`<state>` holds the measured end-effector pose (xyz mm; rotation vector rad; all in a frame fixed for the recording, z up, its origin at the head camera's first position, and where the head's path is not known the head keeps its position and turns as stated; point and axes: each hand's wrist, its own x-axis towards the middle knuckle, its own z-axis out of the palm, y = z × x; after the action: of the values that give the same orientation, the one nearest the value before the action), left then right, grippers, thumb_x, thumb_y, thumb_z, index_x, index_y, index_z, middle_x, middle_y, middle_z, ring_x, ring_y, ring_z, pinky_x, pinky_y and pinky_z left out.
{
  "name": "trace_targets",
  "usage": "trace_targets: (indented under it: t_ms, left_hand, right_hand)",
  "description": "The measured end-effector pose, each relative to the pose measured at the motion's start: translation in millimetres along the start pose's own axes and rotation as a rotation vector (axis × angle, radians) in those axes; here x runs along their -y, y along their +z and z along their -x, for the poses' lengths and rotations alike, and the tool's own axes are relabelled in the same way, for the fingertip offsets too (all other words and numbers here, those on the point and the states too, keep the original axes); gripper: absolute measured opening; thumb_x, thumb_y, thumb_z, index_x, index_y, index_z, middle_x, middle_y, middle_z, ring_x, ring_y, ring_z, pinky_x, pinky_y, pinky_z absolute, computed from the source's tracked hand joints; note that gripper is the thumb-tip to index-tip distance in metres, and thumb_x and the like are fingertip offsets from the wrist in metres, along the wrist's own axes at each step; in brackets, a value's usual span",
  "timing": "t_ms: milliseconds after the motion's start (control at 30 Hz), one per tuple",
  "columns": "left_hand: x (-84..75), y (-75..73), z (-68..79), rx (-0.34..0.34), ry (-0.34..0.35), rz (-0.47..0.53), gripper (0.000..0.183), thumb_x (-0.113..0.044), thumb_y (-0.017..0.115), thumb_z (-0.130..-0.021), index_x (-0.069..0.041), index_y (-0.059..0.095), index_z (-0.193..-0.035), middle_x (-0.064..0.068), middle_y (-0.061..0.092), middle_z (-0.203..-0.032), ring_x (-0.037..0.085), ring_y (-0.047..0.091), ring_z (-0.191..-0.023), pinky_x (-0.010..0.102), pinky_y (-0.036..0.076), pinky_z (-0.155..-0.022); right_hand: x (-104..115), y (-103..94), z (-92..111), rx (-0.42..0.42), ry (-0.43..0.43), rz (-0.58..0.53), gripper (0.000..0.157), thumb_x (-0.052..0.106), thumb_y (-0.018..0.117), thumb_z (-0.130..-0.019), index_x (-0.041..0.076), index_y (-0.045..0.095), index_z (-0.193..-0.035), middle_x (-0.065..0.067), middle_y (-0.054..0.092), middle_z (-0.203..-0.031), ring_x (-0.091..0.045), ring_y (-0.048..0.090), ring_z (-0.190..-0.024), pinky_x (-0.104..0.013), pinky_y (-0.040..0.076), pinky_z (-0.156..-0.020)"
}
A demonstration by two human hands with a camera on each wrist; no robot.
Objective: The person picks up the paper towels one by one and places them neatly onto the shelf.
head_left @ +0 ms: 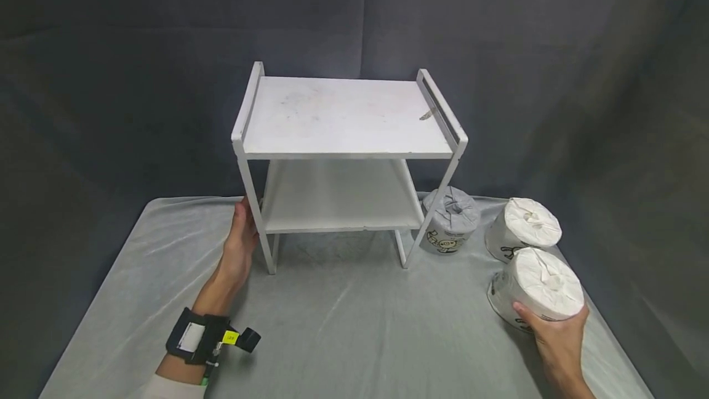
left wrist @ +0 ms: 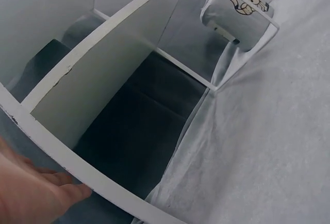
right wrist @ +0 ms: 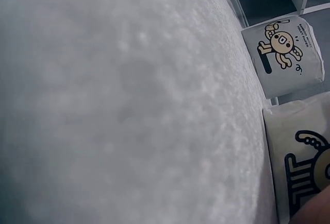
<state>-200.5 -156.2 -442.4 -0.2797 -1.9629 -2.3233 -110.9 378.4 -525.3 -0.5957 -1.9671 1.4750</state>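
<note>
A white two-tier shelf rack (head_left: 343, 119) stands at the back middle of the table. My left hand (head_left: 240, 245) is at its left side, fingers extended along the outer face of the side frame; the left wrist view shows the fingers (left wrist: 64, 183) against that frame. At the right, my right hand (head_left: 559, 343) grips a paper-wrapped toilet paper roll (head_left: 548, 282), thumb on its near left side. Its far fingers are hidden. Right behind stands a second wrapped toilet paper roll (head_left: 528, 223). A third toilet paper roll (head_left: 451, 223) is by the rack's right leg, partly behind it.
Pale grey cloth covers the table (head_left: 343, 337). A dark curtain (head_left: 310, 11) hangs behind and at both sides. The rack's lower shelf (head_left: 340, 196) lies under the top one, and a small mark (head_left: 426, 114) shows near the top's right edge.
</note>
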Motion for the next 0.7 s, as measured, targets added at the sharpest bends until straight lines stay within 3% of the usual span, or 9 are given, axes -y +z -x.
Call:
trace_targets:
  t_ms: [167,500,700]
  left_hand:
    - [0.8,1.9,-3.4,0.005,0.019,0.041,0.084,-0.065,0.022,-0.097,-0.015,-0.003,-0.160,0.013,0.000,-0.166,0.029,-0.002,-0.150,0.061,-0.004,-0.113]
    - [-1.4,6.4,-2.8,-0.002,0.007,0.062,0.087,-0.062,0.021,-0.099,-0.004,-0.006,-0.158,0.016,-0.007,-0.165,0.027,-0.008,-0.150,0.054,-0.008,-0.115]
    - [-1.5,8.8,-3.4,-0.003,0.010,0.047,0.085,-0.061,0.019,-0.099,-0.004,-0.006,-0.157,0.014,-0.003,-0.165,0.025,-0.004,-0.150,0.049,-0.006,-0.117]
  right_hand:
    - [-1.5,-0.6,-4.1,0.019,-0.052,-0.089,0.111,-0.015,0.088,-0.050,0.019,0.039,-0.144,0.001,0.051,-0.131,-0.012,0.047,-0.119,-0.010,0.034,-0.094]
    - [-1.4,1.2,-0.9,-0.014,-0.018,0.013,0.111,-0.005,0.090,-0.056,0.024,0.033,-0.147,0.006,0.046,-0.134,-0.012,0.042,-0.123,-0.011,0.030,-0.098]
    - [-1.2,0.7,-1.9,-0.031,-0.023,-0.046,0.105,-0.007,0.089,-0.056,0.021,0.039,-0.144,0.003,0.050,-0.131,-0.012,0.046,-0.119,-0.009,0.033,-0.094]
